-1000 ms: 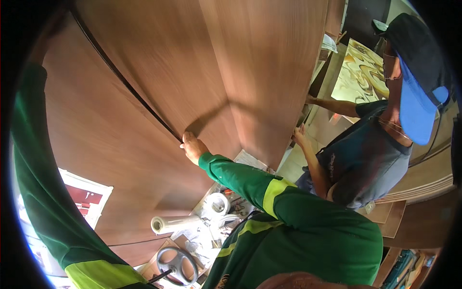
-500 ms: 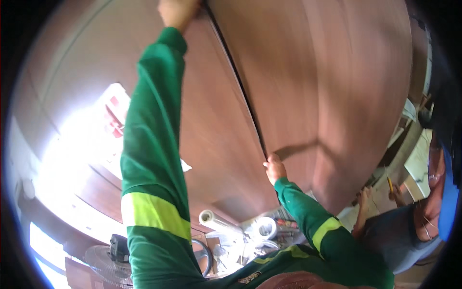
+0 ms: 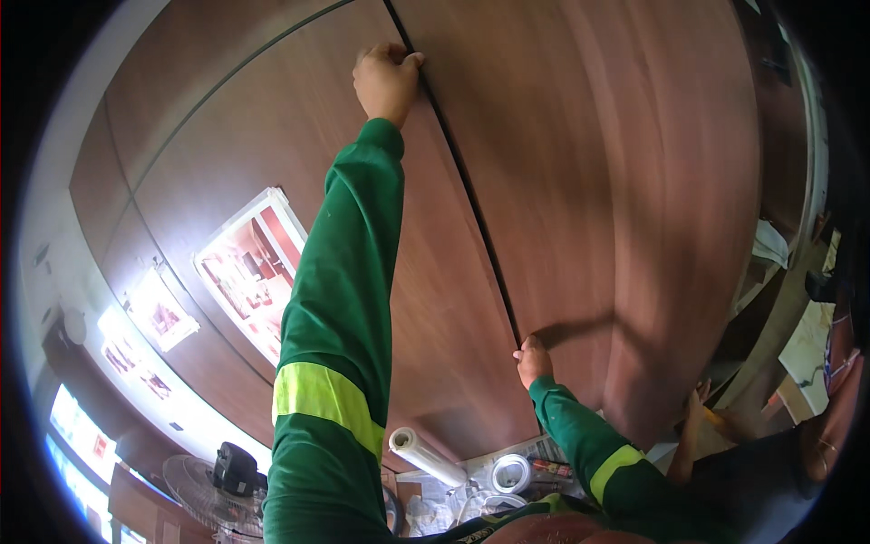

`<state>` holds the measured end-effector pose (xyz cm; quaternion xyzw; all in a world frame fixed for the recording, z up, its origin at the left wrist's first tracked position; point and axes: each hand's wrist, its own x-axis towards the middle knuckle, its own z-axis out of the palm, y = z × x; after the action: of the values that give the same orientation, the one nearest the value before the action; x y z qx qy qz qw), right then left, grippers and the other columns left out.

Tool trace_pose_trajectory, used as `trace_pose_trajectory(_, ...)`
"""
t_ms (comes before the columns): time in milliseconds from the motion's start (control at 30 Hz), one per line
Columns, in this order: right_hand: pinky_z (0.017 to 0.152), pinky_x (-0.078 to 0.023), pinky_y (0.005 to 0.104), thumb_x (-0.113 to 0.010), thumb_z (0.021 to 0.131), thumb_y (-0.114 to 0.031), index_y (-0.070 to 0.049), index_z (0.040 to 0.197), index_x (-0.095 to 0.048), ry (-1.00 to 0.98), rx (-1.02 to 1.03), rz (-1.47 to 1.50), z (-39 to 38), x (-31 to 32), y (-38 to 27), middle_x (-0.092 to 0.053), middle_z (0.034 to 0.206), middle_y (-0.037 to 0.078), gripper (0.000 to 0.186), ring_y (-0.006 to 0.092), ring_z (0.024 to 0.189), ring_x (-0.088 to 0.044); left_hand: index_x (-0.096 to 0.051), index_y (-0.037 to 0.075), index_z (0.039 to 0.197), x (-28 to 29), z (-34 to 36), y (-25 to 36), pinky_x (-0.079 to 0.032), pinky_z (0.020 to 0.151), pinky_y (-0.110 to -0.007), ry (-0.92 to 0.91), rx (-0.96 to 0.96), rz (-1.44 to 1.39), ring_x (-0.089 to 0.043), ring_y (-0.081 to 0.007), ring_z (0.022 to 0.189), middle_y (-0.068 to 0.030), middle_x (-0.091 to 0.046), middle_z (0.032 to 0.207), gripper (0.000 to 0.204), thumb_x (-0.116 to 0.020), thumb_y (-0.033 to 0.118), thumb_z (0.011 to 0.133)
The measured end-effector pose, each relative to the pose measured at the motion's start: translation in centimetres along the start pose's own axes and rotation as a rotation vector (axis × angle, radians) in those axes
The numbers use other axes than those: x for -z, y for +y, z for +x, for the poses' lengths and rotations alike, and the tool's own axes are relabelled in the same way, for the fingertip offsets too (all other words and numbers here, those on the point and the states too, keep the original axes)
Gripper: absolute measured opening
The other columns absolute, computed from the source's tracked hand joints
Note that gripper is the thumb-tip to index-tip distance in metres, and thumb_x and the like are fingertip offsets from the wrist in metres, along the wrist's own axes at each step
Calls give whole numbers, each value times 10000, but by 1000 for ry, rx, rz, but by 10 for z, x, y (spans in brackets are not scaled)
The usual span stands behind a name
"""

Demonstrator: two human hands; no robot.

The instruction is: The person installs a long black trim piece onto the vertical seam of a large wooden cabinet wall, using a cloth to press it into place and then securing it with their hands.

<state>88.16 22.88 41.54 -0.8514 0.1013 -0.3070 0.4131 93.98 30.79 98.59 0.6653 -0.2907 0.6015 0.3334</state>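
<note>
A thin black strip (image 3: 465, 186) runs down a seam between brown wood-grain wall panels (image 3: 544, 118). High on the wall, my left hand (image 3: 384, 83) is closed, its thumb and fingertips pressed together at the strip's left side. Lower and to the right, my right hand (image 3: 533, 361) pinches the strip close to its lower stretch. Both my arms are in green sleeves with yellow bands. The fingertips of both hands are partly hidden, and below my right hand the strip is hard to follow.
Below stand a roll of clear film (image 3: 424, 456), a roll of tape (image 3: 510, 473) and plastic-wrapped items. A fan (image 3: 213, 490) is at lower left. Bright framed pictures (image 3: 258, 272) hang on the left panels. Another person's arm (image 3: 693, 435) reaches in at right, near boards (image 3: 807, 363).
My left hand has come down along the strip and is now sharp in view. My right hand appears slightly lower, still at the strip. The view has shifted, showing more of the left wall.
</note>
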Motion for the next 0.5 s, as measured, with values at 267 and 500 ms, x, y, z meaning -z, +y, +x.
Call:
trace_pose_trajectory(267, 791, -498, 494, -738, 841, -206, -8, 942, -552, -54, -95, 65, -6, 3, -5, -654, 905, 212, 290, 416, 904, -630, -655, 232, 1220, 14, 11, -10, -444, 945, -561, 131, -118, 417, -442, -366, 1224, -54, -488, 1351, 683, -880, 438, 610)
trace_pose_trajectory(500, 707, -491, 496, -806, 767, -341, 1, 823, -590, -46, -100, 30, 11, 21, 2, -663, 817, 206, 408, 416, 790, -633, -519, 237, 1399, 20, 17, 27, -249, 1098, -560, -73, -153, 440, -225, -374, 1424, -158, -329, 1511, 754, -824, 328, 716)
